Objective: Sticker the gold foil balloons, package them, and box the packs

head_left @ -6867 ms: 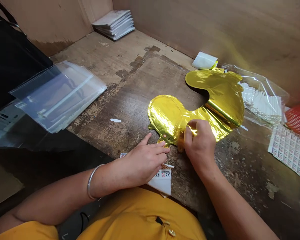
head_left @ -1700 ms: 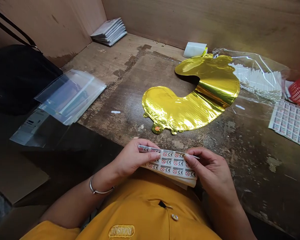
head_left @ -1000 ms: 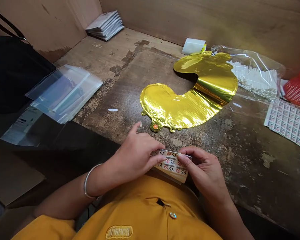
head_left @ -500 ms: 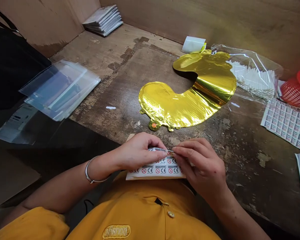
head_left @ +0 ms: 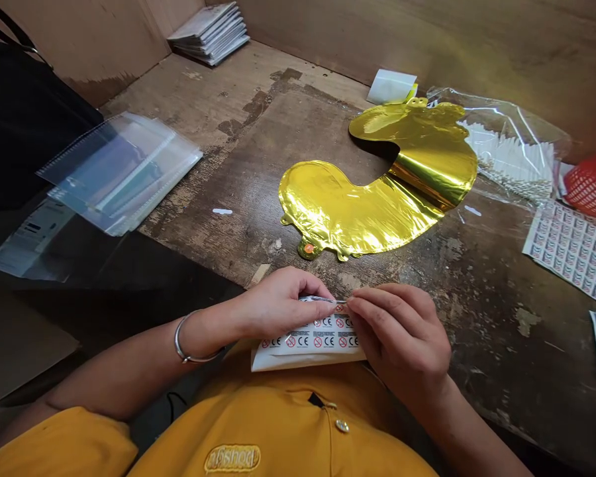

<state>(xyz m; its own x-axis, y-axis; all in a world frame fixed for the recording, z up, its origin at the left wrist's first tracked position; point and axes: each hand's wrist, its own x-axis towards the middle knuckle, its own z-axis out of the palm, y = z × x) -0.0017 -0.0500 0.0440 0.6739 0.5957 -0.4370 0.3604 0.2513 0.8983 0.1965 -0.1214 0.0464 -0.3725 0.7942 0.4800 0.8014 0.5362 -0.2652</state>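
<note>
A white sheet of stickers, printed with rows of CE marks and red crossed-out circles, lies tilted against my front at the table edge. My left hand is closed at the sheet's top edge, thumb in front and fingers curled behind. Beside it my right hand pinches a thin white strip that spans the small gap between both hands' fingertips. I cannot make out whether the strip is a sticker's edge. Beyond the hands, a shiny gold foil balloon lies flat and curved on the table, touched by neither hand.
Clear plastic sleeves overhang the table's left edge. A stack of packets stands at the back. On the right are a clear bag of white sticks, a red basket and another sticker sheet. The worn table holds them.
Both hands keep their pinch and have shifted slightly. The sheet's lower edge has dropped a little and bends away more. The whole view has moved slightly.
</note>
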